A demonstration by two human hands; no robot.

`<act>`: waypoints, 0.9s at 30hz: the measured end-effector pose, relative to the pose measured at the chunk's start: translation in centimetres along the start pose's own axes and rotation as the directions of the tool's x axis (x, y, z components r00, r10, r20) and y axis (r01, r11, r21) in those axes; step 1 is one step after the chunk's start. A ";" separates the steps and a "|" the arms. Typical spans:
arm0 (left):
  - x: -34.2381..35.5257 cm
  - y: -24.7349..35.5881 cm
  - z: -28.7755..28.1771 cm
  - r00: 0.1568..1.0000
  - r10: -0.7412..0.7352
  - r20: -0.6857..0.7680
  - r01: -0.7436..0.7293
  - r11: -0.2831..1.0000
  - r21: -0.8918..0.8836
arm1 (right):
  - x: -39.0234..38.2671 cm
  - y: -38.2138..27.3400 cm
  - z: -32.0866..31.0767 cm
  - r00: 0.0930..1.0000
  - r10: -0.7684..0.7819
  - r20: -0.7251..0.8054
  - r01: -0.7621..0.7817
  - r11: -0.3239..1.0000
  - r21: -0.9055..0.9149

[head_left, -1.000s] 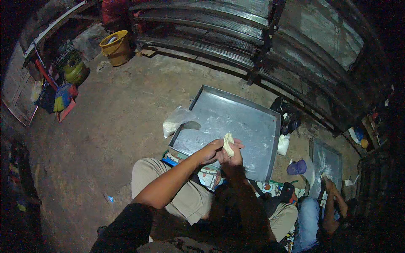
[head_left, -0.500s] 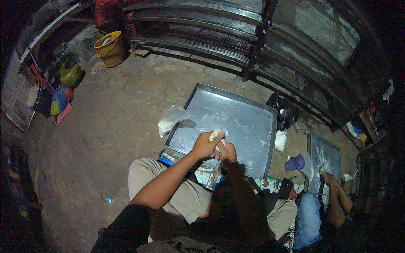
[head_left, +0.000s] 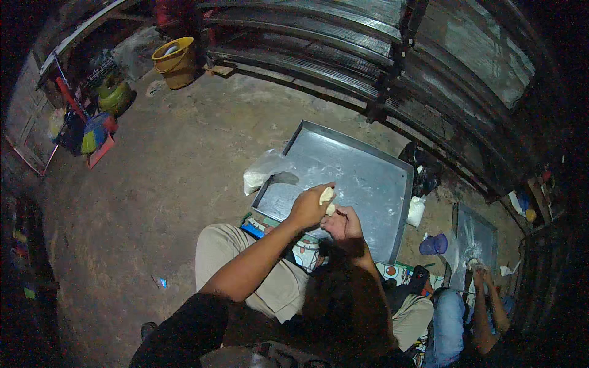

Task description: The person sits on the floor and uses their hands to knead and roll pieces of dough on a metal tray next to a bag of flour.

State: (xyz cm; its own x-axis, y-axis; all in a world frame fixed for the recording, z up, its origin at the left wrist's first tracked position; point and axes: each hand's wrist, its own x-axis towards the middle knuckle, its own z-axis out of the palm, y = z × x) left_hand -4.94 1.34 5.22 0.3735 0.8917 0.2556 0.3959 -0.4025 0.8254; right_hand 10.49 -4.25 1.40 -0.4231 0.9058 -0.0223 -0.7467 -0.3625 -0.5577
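Note:
A pale lump of dough (head_left: 327, 195) shows above the fist of my left hand (head_left: 307, 210), whose fingers are wrapped round it. Close against its lower end is my right hand (head_left: 343, 224), with the fingers curled on the dough and the thumb beside it. Both hands are over the near part of a large shallow metal tray (head_left: 350, 159), which has streaks of white flour on its bottom. A clear plastic bag of white powder (head_left: 257, 178) leans at the tray's left edge. My right fingertips are partly hidden.
At the right, a co-worker's hands (head_left: 480, 270) work over a smaller floured tray (head_left: 477, 233). Between the trays are a purple cup (head_left: 433, 244) and a white bag (head_left: 416, 211). A dark phone (head_left: 419, 279) lies near my right knee. Metal racks (head_left: 294, 55) and a yellow bucket (head_left: 175, 63) stand behind.
My hands have turned, and more of the dough shows above my left fist. My right hand has rolled over and opened slightly from its tight clasp. The whole view has shifted a little.

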 end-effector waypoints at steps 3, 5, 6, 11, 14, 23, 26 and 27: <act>0.1 0.4 0.0 0.995 -0.087 0.051 0.092 0.991 -0.099 | -0.6 -0.8 1.7 0.990 -0.066 -0.128 0.012 0.922 -0.386; 0.2 0.0 -0.1 0.963 -0.209 0.169 0.252 0.920 -0.300 | -1.2 -1.6 4.2 0.980 -0.086 -0.182 -0.008 0.887 -0.461; 0.3 -0.9 0.4 0.962 -0.202 0.182 0.263 0.863 -0.432 | -1.4 -2.0 4.9 0.973 -0.098 -0.209 -0.020 0.867 -0.499; 0.1 0.4 0.6 0.967 -0.057 0.248 0.240 0.532 -0.812 | -1.8 -1.6 4.9 0.948 -0.255 -0.192 0.030 0.669 -0.743; 0.2 0.1 0.7 0.953 0.115 0.282 0.227 0.348 -0.910 | -1.5 -2.1 3.7 0.937 -0.281 -0.209 0.044 0.687 -0.725; -0.5 1.3 0.8 0.863 0.379 0.334 0.037 0.613 -0.789 | -1.3 -0.5 3.2 0.807 -0.427 -0.408 0.139 0.808 -0.572; -0.6 1.3 0.4 0.851 0.423 0.312 -0.097 0.709 -0.698 | -2.1 -0.9 2.5 0.918 -0.360 -0.167 0.064 0.550 -0.833; -0.7 1.6 0.3 0.864 0.404 0.300 -0.107 0.731 -0.674 | -2.0 -0.9 2.8 0.909 -0.393 -0.139 0.103 0.535 -0.838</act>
State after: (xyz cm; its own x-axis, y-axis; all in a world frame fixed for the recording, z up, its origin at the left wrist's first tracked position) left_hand -4.29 0.04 6.19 0.7342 0.5463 0.4032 -0.3165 -0.2500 0.9151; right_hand 10.59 -6.38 4.27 -0.0199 0.9963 0.0836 -0.0129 0.0834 -0.9964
